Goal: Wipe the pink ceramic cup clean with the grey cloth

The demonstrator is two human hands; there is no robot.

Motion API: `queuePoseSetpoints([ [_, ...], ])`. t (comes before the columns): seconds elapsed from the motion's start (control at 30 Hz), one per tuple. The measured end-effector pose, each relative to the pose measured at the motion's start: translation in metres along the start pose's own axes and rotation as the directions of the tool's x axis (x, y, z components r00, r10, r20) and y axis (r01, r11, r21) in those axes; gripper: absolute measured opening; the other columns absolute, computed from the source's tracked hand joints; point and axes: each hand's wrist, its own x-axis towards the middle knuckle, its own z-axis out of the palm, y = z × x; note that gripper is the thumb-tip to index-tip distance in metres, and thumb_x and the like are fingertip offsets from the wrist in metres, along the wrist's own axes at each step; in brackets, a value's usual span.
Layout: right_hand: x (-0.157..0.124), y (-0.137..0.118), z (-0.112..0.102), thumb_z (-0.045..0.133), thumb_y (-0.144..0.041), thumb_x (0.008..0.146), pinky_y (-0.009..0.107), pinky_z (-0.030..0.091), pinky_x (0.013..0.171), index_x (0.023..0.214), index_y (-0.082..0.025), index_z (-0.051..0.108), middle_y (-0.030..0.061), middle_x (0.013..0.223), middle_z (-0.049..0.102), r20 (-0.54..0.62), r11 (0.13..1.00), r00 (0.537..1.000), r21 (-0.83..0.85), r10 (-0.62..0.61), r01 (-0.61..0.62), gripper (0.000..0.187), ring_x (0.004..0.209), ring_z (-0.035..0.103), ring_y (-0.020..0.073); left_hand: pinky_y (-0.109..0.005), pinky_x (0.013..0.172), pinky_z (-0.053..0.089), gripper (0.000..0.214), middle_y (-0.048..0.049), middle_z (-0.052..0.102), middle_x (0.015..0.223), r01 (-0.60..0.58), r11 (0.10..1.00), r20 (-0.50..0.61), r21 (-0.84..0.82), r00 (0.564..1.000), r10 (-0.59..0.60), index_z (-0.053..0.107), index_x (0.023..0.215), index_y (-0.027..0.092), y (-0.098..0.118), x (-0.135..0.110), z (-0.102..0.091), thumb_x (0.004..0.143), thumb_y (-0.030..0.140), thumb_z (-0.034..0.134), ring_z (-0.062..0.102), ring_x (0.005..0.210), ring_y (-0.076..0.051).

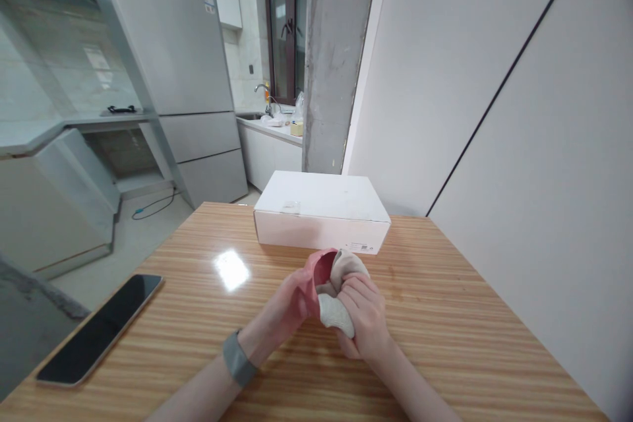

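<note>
Both my hands meet over the wooden table (445,330), working a small bundle of fabric. My left hand (287,306) is pushed into or wrapped by a pink piece of cloth (321,270), fingers curled and mostly hidden. My right hand (366,320) grips a white-beige cloth item (339,303), which looks like a sock tucked against the pink one. The bundle sits just in front of a closed white cardboard box (321,211). A grey band (237,359) circles my left wrist.
A dark phone (101,326) lies face up on the table's left edge. A white wall runs along the right. Beyond the table stand a grey fridge (173,66), a concrete pillar (336,53) and a kitchen counter with a sink tap (262,92).
</note>
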Motion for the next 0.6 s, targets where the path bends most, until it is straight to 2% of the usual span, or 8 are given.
queuePoseSetpoints([
  [0.07, -0.002, 0.002, -0.004, 0.035, -0.035, 0.089, 0.041, 0.046, 0.061, 0.066, -0.023, 0.049, 0.0029, 0.056, 0.046, -0.005, 0.998, 0.998, 0.038, -0.055, 0.055, 0.030, 0.057, 0.041, 0.0198, -0.032, 0.087, 0.045, 0.042, -0.0100, 0.071, 0.106, 0.059, 0.998, 0.047, -0.016, 0.997, -0.058, 0.067, 0.114, 0.014, 0.002, -0.001, 0.003, 0.085, 0.043, 0.063, 0.062, 0.096, -0.022],
  [0.13, -0.004, 0.004, -0.008, 0.032, -0.039, 0.090, 0.041, 0.046, 0.060, 0.064, -0.024, 0.049, 0.0017, 0.054, 0.043, 0.015, 0.991, 0.994, 0.085, -0.107, 0.106, 0.034, 0.054, 0.041, 0.0193, -0.034, 0.091, 0.043, 0.042, -0.0098, 0.071, 0.104, 0.105, 0.995, 0.051, 0.003, 0.993, -0.105, 0.068, 0.113, 0.014, 0.006, -0.002, 0.002, 0.086, 0.045, 0.061, 0.062, 0.099, -0.023],
  [0.23, -0.007, 0.005, -0.012, 0.028, -0.042, 0.092, 0.041, 0.048, 0.060, 0.064, -0.024, 0.049, 0.0013, 0.052, 0.043, 0.052, 0.979, 0.985, 0.129, -0.165, 0.158, 0.040, 0.052, 0.042, 0.0194, -0.031, 0.085, 0.044, 0.033, -0.0084, 0.071, 0.093, 0.162, 0.980, 0.041, 0.112, 0.985, -0.167, 0.071, 0.099, 0.012, 0.014, -0.006, -0.002, 0.085, 0.042, 0.065, 0.061, 0.088, -0.020],
  [0.37, -0.010, 0.007, -0.012, 0.031, -0.040, 0.091, 0.042, 0.050, 0.059, 0.063, -0.025, 0.049, 0.0014, 0.050, 0.044, 0.096, 0.974, 0.976, 0.131, -0.196, 0.182, 0.036, 0.051, 0.041, 0.0196, -0.029, 0.074, 0.043, 0.034, -0.0064, 0.069, 0.083, 0.167, 0.937, -0.001, 0.306, 0.985, -0.175, 0.071, 0.092, 0.012, 0.024, -0.011, -0.006, 0.075, 0.041, 0.075, 0.060, 0.078, -0.019],
  [0.47, -0.010, 0.007, -0.011, 0.033, -0.039, 0.090, 0.043, 0.052, 0.062, 0.064, -0.025, 0.049, 0.0014, 0.050, 0.045, 0.117, 0.978, 0.976, 0.127, -0.183, 0.168, 0.033, 0.051, 0.042, 0.0197, -0.028, 0.069, 0.042, 0.038, -0.0059, 0.068, 0.078, 0.171, 0.913, -0.023, 0.370, 0.984, -0.175, 0.071, 0.091, 0.012, 0.026, -0.011, -0.006, 0.071, 0.043, 0.078, 0.061, 0.077, -0.020],
  [0.6, -0.007, 0.006, -0.012, 0.035, -0.036, 0.090, 0.047, 0.054, 0.073, 0.071, -0.022, 0.054, 0.0054, 0.057, 0.055, 0.141, 0.994, 0.987, 0.089, -0.076, 0.064, 0.030, 0.058, 0.052, 0.0222, -0.026, 0.065, 0.041, 0.041, -0.0052, 0.066, 0.079, 0.118, 0.928, -0.075, 0.354, 0.992, -0.098, 0.069, 0.092, 0.012, 0.022, -0.009, -0.003, 0.066, 0.041, 0.081, 0.059, 0.072, -0.016],
])
